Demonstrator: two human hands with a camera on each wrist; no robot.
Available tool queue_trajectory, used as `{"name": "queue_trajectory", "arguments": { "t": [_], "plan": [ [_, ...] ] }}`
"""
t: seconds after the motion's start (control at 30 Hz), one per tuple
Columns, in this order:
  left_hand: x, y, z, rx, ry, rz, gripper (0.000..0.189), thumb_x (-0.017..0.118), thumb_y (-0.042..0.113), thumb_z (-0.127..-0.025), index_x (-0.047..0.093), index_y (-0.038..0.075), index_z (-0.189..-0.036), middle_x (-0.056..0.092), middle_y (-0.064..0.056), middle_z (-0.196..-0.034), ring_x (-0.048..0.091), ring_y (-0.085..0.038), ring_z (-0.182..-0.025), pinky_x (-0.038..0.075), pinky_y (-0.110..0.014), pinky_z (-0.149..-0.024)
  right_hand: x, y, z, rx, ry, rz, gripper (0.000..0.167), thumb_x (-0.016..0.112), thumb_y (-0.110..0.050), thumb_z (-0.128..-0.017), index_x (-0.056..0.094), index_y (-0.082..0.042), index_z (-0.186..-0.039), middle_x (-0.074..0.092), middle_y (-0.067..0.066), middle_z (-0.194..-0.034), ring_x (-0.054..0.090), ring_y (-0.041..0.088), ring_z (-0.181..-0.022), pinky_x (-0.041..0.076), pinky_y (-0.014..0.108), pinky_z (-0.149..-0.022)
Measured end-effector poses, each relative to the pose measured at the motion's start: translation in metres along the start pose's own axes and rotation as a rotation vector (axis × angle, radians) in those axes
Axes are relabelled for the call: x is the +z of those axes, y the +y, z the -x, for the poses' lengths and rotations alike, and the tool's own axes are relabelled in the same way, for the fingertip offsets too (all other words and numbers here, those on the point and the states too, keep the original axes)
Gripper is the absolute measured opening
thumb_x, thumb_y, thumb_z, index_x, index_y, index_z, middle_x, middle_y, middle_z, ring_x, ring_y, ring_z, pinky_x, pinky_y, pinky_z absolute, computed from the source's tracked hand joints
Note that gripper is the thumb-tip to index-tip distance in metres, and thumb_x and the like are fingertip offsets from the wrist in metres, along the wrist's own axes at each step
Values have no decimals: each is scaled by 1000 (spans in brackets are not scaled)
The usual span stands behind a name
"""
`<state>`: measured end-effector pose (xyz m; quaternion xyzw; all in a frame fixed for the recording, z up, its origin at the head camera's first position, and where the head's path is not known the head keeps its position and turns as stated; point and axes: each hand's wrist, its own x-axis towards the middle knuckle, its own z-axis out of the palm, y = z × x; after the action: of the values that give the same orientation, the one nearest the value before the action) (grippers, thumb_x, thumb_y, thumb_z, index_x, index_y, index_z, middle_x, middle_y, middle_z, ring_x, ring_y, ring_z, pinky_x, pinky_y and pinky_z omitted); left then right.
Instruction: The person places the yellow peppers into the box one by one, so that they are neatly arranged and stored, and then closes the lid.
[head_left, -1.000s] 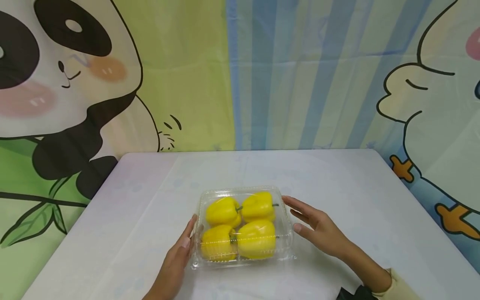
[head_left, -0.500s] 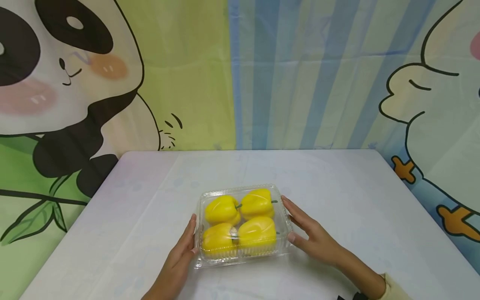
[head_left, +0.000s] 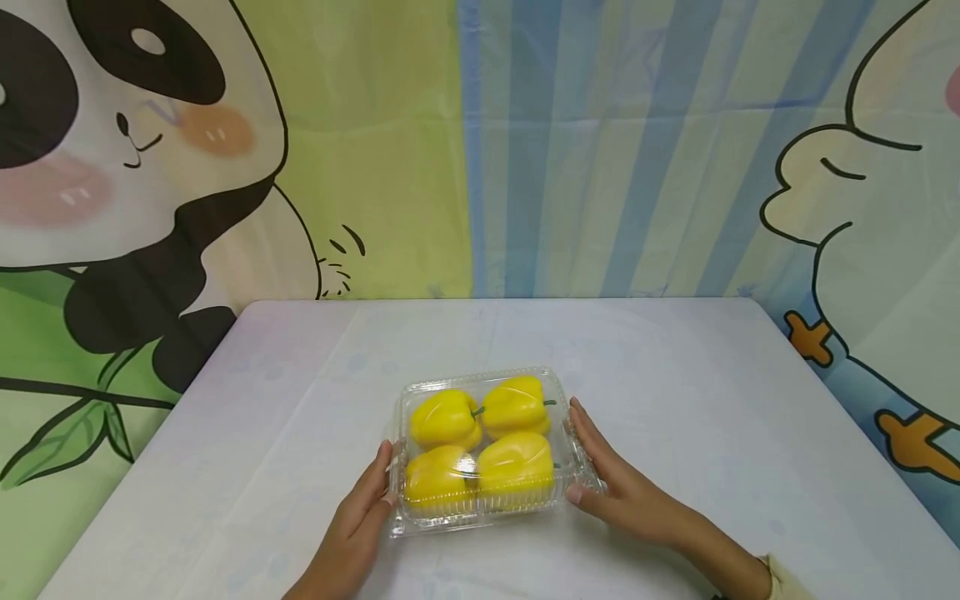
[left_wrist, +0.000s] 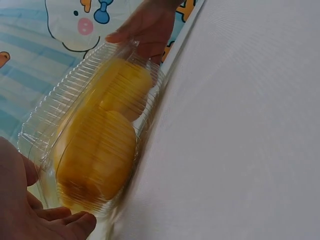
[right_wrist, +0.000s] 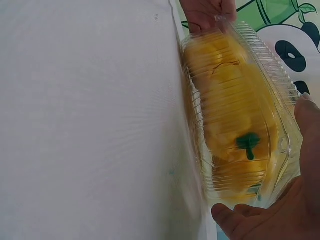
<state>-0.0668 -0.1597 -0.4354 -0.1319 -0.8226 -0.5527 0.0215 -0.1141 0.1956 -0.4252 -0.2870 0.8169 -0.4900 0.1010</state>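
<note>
A clear plastic clamshell box point(head_left: 570, 442) with its lid closed sits near the front middle of the table. Inside are several yellow bell peppers point(head_left: 514, 465) with green stems. My left hand point(head_left: 352, 525) holds the box's left side; in the left wrist view its fingers point(left_wrist: 75, 222) curl at the lower edge of the box. On the opposite side my right hand point(head_left: 633, 500) grips the box, thumb at the near right corner. In the right wrist view the thumb point(right_wrist: 305, 112) lies against the clear rim and the fingertips are by the lower edge.
A white cloth covers the table point(head_left: 315, 400). Behind it hangs a printed curtain point(head_left: 585, 150) with stripes, a panda on the left and a white cartoon figure on the right.
My right hand has come in from beside the box and now takes hold of its right side. The left hand's thumb has closed in on the left side. The box has barely moved.
</note>
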Motion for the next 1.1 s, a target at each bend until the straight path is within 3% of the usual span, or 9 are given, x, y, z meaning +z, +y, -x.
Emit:
{"name": "queue_trajectory", "arguments": {
  "t": [0.13,0.4,0.5,0.6,0.7,0.8,0.9,1.0,1.1],
  "plan": [
    [0,1,0,0,2,-47,54,41,3,-102,25,4,-153,25,-9,-157,23,-26,-141,22,-18,-104,-2,-1,2,50,-11,3,87,59,-19,-98,-4,-18,-157,-12,9,-160,-3,39,-143,22,60,-103],
    [-3,-1,2,45,-19,-188,60,49,1,-96,29,7,-153,41,-5,-143,37,-26,-134,32,-49,-105,-7,-4,3,126,-47,27,86,61,-28,-97,0,-19,-158,3,8,-159,9,31,-142,27,57,-105],
    [-5,0,3,88,2,-244,70,58,0,-89,31,9,-153,46,1,-129,45,-18,-123,41,-51,-100,-9,-5,4,124,-47,57,87,62,-30,-96,2,-19,-158,8,8,-159,15,31,-142,31,55,-104],
    [-6,1,3,116,30,-283,76,65,1,-82,35,11,-152,50,8,-119,51,-9,-107,49,-41,-92,-10,-5,4,119,-45,88,86,62,-31,-96,3,-19,-158,9,10,-160,19,34,-142,33,55,-103],
    [-7,1,3,47,-7,-198,76,64,2,-83,34,12,-152,57,7,-108,55,-7,-93,51,-31,-84,-10,-7,3,117,-34,120,86,63,-33,-96,5,-20,-158,12,12,-159,27,36,-139,38,54,-102],
    [-10,2,2,-98,-93,2,76,59,1,-88,27,15,-155,62,-1,-96,59,-12,-83,52,-27,-78,-11,-8,3,106,-31,147,84,62,-33,-96,7,-20,-158,23,14,-157,44,31,-129,45,49,-97],
    [-13,2,1,-213,-172,175,78,54,0,-91,17,18,-157,60,-11,-79,58,-19,-70,52,-29,-70,-12,-7,3,95,-65,100,83,60,-29,-98,3,-21,-158,39,17,-149,55,27,-118,49,44,-93],
    [-16,2,0,-244,-217,287,79,51,-1,-92,10,18,-158,61,-19,-76,59,-21,-65,53,-32,-68,-13,-4,3,73,-118,-22,84,59,-22,-99,-1,-21,-158,48,21,-141,57,28,-117,49,38,-93],
    [-17,1,-1,-240,-228,360,81,49,-3,-92,7,18,-158,65,-23,-85,62,-19,-68,55,-33,-69,-15,-1,3,40,-152,-160,84,59,-14,-98,0,-20,-158,54,21,-135,59,27,-116,48,32,-94]
  ]
}}
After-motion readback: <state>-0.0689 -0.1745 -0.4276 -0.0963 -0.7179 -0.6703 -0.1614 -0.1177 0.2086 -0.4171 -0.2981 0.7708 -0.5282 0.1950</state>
